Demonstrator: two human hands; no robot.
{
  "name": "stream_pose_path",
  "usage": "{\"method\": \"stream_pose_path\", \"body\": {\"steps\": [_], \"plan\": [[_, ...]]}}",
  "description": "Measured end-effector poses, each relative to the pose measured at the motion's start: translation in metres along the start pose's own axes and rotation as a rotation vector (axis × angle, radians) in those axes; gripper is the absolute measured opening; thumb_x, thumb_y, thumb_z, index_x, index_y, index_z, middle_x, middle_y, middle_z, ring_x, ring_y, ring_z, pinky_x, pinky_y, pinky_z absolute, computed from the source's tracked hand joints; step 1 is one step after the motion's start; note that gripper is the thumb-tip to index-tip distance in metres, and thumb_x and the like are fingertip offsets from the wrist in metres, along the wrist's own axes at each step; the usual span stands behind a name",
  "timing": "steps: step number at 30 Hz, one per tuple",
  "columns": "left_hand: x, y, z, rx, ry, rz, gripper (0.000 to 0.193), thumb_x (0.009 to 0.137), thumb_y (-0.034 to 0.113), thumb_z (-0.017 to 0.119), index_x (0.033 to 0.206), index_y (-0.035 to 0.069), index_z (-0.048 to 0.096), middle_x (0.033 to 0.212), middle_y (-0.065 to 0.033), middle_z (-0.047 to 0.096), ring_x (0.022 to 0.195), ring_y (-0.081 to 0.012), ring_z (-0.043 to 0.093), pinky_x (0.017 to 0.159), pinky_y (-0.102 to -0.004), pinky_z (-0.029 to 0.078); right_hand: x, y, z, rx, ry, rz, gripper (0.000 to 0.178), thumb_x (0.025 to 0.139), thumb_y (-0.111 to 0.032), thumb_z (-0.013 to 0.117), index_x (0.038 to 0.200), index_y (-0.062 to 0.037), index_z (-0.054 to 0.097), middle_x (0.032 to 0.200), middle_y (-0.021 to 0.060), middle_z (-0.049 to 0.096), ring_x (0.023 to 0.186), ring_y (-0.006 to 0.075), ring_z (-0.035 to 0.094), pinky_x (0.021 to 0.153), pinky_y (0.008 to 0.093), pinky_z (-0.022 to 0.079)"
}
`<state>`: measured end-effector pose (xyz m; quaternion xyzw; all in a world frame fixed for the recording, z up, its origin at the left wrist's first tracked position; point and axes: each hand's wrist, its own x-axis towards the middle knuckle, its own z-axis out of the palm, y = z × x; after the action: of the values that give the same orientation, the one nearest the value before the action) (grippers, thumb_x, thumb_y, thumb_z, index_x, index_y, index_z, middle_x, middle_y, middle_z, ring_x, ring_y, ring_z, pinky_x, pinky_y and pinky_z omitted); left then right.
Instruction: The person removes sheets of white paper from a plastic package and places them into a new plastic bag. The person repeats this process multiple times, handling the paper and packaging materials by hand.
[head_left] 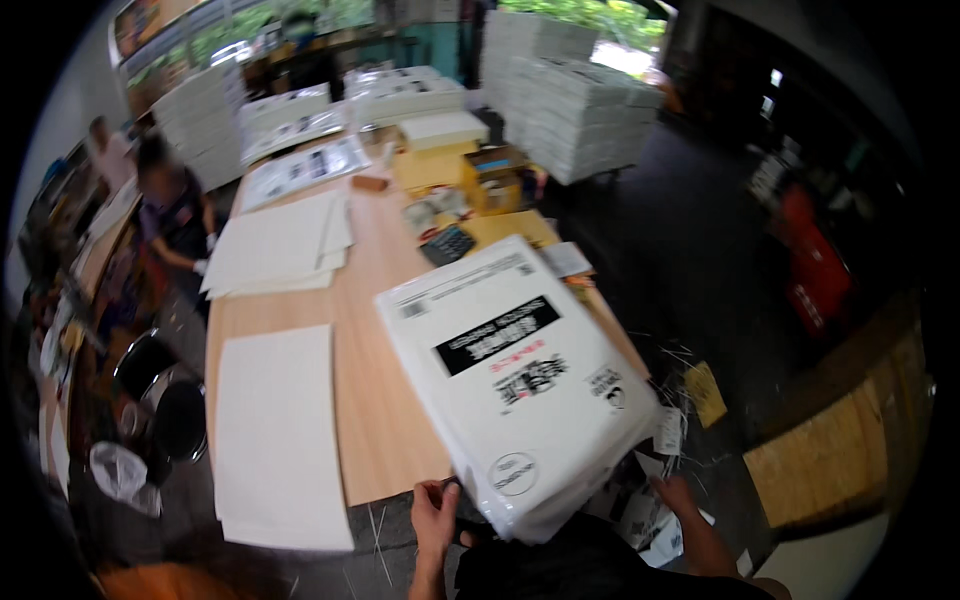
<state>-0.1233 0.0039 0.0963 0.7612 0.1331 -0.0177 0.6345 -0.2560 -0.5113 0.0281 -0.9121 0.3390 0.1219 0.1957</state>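
Note:
A large white plastic-wrapped package of paper, printed in black with a little red, lies slanted over the table's front right corner. Its near end overhangs the table edge, close to my body. My left hand is beside the package's near left corner, fingers curled and thumb against them. Whatever is in that pinch is too small to make out. My right hand is low, to the right of the package's near end. Its fingertips are drawn together by a pale flap, and what they grip is unclear.
White paper sheets lie along the wooden table's left side, with more stacks beyond. A calculator and a yellow box sit further back. A person works at left. Wrapped stacks stand behind; scraps litter the floor.

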Motion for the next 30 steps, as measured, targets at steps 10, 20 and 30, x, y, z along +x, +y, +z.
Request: {"method": "stream_pose_path", "body": {"steps": [10,20,30], "plan": [[-0.021,0.006,0.06,-0.184,0.031,-0.025,0.028,0.091,0.011,0.063,0.115,-0.001,0.055,0.101,-0.0045,0.063,0.092,-0.0137,0.057,0.084,-0.027,0.045,0.143,0.0,-0.122,0.193,0.144,-0.121,0.049,0.076,-0.04,0.074,0.055,0.0007,0.055,0.05,0.0123,0.048,0.046,0.0225,0.048,0.05,0.0427,0.038],[-0.041,0.016,0.054,0.077,0.319,-0.115,0.03,0.098,0.028,0.054,0.11,0.001,0.06,0.089,-0.0004,0.061,0.079,-0.0085,0.053,0.068,-0.0231,0.043,0.232,0.014,-0.201,0.64,0.3,-0.137,0.03,0.076,-0.02,0.079,0.081,-0.0031,0.055,0.072,0.005,0.055,0.067,0.0134,0.05,0.061,0.0321,0.043],[-0.103,-0.001,0.073,-0.138,0.446,-0.259,0.038,0.098,0.034,0.053,0.118,0.001,0.052,0.104,-0.0078,0.061,0.094,-0.018,0.059,0.078,-0.0319,0.05,0.264,0.014,-0.214,0.857,0.476,-0.219,0.028,0.081,-0.022,0.077,0.087,-0.0007,0.06,0.073,0.0018,0.055,0.068,0.01,0.046,0.061,0.027,0.041]]}}
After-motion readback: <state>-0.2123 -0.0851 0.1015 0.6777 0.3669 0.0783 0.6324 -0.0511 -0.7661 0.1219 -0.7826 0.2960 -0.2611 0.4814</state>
